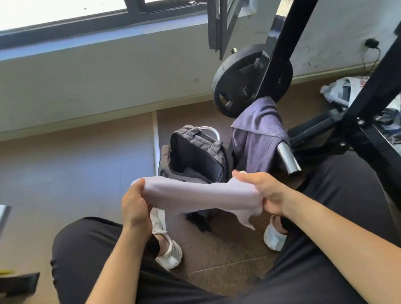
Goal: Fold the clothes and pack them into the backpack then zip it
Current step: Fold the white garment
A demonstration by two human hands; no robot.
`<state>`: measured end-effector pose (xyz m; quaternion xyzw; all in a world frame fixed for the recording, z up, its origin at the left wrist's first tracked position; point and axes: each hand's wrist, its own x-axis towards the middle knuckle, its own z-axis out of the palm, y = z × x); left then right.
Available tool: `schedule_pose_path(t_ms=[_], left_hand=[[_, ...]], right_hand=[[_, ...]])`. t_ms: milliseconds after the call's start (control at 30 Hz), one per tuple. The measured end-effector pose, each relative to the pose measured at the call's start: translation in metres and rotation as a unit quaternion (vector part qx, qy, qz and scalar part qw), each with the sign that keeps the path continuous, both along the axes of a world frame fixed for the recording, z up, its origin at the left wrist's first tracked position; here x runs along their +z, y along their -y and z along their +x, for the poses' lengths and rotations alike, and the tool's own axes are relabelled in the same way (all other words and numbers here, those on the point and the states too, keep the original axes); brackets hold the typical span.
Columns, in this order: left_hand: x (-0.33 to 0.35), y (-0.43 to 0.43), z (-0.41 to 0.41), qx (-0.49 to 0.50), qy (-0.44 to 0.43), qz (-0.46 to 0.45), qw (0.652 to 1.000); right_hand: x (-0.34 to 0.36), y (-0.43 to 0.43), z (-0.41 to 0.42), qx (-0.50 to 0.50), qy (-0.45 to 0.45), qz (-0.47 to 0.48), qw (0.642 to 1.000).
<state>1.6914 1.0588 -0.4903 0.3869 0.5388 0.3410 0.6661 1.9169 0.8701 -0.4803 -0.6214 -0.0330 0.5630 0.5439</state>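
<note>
Both hands hold one pale pink cloth [200, 197] stretched between them — the left hand [134, 205] grips one end, the right hand [266, 191] squeezes the other. The grey backpack [195, 157] stands open on the floor, just behind the cloth. A purple top [258, 139] hangs on a bar beside it.

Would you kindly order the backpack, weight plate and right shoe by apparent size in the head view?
1. The backpack and the weight plate look alike; the backpack is partly hidden, so unranked.
2. The right shoe, smallest.
</note>
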Motion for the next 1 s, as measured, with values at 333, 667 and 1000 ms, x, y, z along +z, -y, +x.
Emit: schedule_pose_path(t_ms=[333, 667, 1000], left_hand=[[-0.004, -0.01, -0.016, -0.055, -0.052, 0.111, 0.991], [0.012, -0.031, -0.028, -0.079, -0.025, 0.082, 0.993], [0.002, -0.058, -0.043, -0.007, -0.095, 0.069, 0.993]], right_hand=[[0.0, -0.001, 0.001, -0.105, 0.149, 0.085, 0.98], [0.011, 0.0, 0.005, -0.06, 0.271, 0.101, 0.955], [0.029, 0.002, 0.004, 0.056, 0.304, 0.206, 0.929]])
